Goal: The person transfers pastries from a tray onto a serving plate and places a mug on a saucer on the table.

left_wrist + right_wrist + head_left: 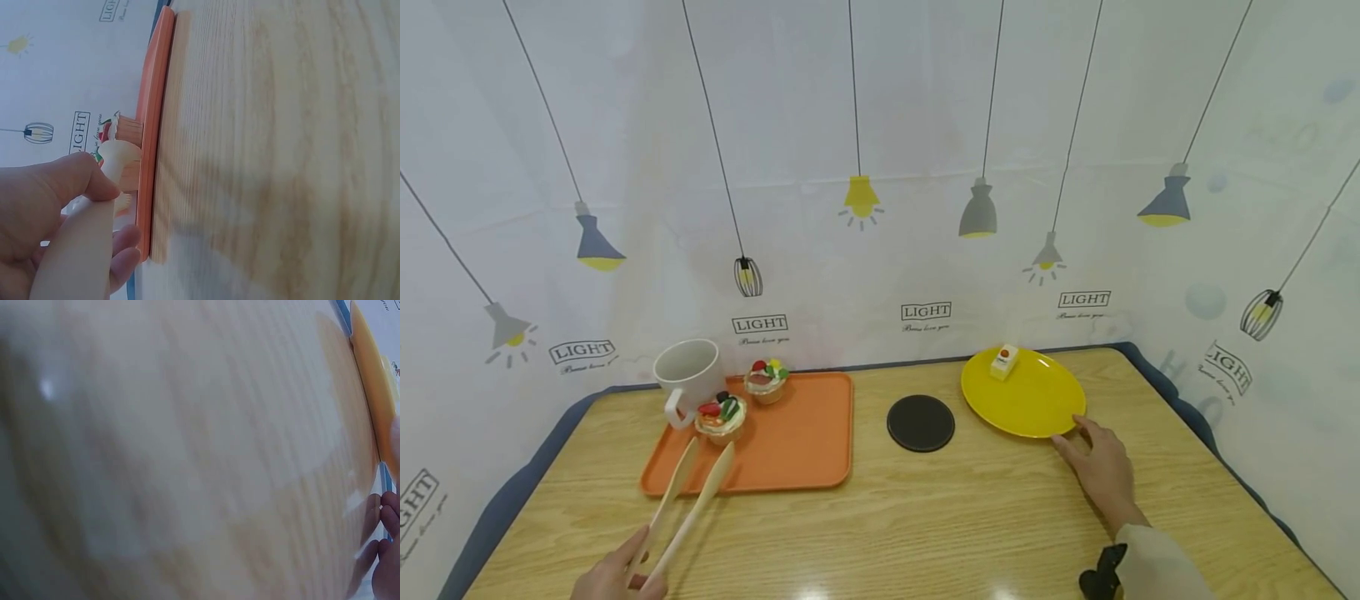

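My left hand [617,575] holds a pair of light wooden tongs [706,496], thumb on one arm in the left wrist view. The tongs' tips are apart, just short of a toy cupcake [721,421] on the near left of an orange tray [805,442]. A second cupcake [767,383] stands at the tray's back edge. At the right, my right hand [1105,471] grips the near right rim of a yellow plate [1030,404], thumb and fingers at its edge. A small white cake piece [1004,362] with a red dot on top lies on the plate's far left.
A white mug [688,371] stands at the tray's back left corner, its handle toward me. Between tray and plate lies a round black coaster [921,423]. A printed cloth wall [910,250] closes off the table's back and sides.
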A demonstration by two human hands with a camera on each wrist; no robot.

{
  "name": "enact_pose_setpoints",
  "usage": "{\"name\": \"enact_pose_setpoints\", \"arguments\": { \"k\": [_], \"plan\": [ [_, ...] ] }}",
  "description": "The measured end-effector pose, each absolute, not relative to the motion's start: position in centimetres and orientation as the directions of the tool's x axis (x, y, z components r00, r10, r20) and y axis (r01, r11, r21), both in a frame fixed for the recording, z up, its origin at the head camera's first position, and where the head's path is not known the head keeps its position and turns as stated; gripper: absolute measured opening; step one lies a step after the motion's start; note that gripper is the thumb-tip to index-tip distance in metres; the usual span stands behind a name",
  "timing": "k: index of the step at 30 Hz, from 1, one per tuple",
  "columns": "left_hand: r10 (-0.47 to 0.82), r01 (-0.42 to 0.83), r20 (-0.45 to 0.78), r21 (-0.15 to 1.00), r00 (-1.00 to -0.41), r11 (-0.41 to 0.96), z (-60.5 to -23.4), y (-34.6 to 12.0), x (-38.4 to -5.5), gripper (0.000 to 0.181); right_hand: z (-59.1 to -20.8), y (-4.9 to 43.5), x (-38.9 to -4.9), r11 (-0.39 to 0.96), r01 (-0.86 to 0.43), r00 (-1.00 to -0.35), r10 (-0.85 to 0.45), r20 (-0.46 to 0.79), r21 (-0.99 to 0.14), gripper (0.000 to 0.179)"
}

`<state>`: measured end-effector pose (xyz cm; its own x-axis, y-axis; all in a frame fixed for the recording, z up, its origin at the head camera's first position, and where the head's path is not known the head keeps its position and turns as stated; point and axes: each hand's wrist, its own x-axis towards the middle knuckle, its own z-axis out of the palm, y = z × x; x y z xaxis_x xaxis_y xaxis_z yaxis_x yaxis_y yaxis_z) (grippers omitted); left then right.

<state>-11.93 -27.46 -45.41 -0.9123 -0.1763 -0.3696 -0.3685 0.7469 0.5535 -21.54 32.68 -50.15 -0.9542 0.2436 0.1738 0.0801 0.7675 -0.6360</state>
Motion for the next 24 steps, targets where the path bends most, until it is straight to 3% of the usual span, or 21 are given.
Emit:
{"name": "enact_pose_setpoints", "arguments": {
  "k": [24],
  "plan": [
    [-0.151, -0.279, -0.263, 0.566, -0.953, 0.776, -44.7, -26.4, -13.6, 0.072, -50.2, 32.7, -21.6, 0.783, 0.066, -0.947, 0.245, 0.209, -0.619, 0.073]
  ]
}}
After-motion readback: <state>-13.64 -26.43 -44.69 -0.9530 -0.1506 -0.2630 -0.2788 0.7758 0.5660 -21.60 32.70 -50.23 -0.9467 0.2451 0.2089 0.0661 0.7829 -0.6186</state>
